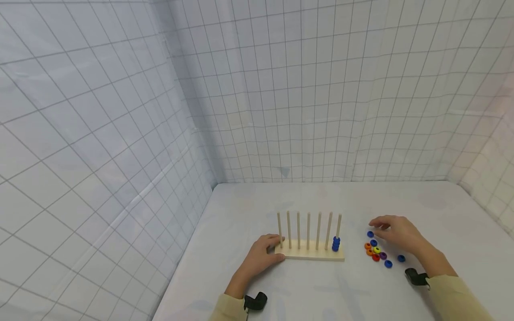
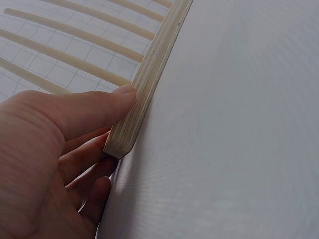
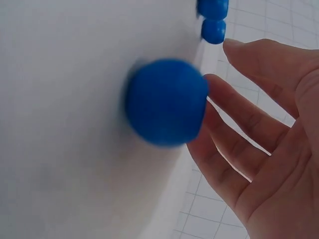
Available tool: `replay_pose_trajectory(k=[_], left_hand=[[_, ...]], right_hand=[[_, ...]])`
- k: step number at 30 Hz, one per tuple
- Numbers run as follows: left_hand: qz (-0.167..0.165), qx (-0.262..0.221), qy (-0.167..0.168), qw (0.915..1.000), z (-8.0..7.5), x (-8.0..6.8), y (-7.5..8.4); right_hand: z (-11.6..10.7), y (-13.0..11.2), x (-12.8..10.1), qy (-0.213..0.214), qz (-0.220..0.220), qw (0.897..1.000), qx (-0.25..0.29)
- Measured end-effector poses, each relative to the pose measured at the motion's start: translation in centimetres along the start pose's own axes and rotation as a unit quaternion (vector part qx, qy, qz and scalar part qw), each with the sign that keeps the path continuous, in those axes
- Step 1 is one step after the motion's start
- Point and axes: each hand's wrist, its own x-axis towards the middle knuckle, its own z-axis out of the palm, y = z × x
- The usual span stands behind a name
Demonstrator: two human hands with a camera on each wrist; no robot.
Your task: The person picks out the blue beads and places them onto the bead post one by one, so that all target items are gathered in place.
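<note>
A wooden peg stand (image 1: 309, 254) with several upright pegs rests on the table. Several blue beads (image 1: 335, 244) are stacked on its rightmost peg. My left hand (image 1: 258, 256) grips the stand's left end, its thumb on the front edge of the base (image 2: 142, 89) in the left wrist view. To the right, my right hand (image 1: 401, 232) hovers by the loose beads, fingers relaxed and thumb apart from them, holding nothing. Its fingertips are close to the farthest blue bead (image 1: 370, 234). In the right wrist view a large blurred blue bead (image 3: 164, 102) covers part of the fingers.
Loose beads lie right of the stand: orange (image 1: 367, 245), yellow (image 1: 376, 250), red (image 1: 375, 257), purple (image 1: 383, 255) and several blue, including one blue bead (image 1: 388, 264) nearer the front. Grid-patterned sheets (image 1: 301, 111) hang behind and beside the white table (image 1: 241, 200).
</note>
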Motion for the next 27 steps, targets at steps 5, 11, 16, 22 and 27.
replay_pose_trajectory(k=[5, 11, 16, 22, 27], left_hand=[[0.001, 0.005, 0.0, 1.0, -0.17, 0.07, 0.17], [-0.003, 0.006, 0.001, 1.0, -0.17, 0.05, 0.13], [-0.009, 0.002, 0.002, 1.0, -0.09, -0.05, 0.04], [-0.01, 0.004, 0.003, 0.9999, 0.06, 0.0, -0.09], [-0.014, 0.007, 0.003, 0.9999, 0.07, 0.06, -0.16]], right_hand=[[-0.24, 0.35, 0.15, -0.014, -0.017, 1.0, -0.009], [-0.06, 0.42, 0.23, -0.014, -0.047, 0.998, -0.032], [0.17, 0.37, 0.43, -0.017, -0.053, 0.997, -0.044], [0.33, 0.43, 0.76, -0.017, -0.056, 0.997, -0.053], [0.53, 0.35, 0.89, -0.016, -0.051, 0.997, -0.057]])
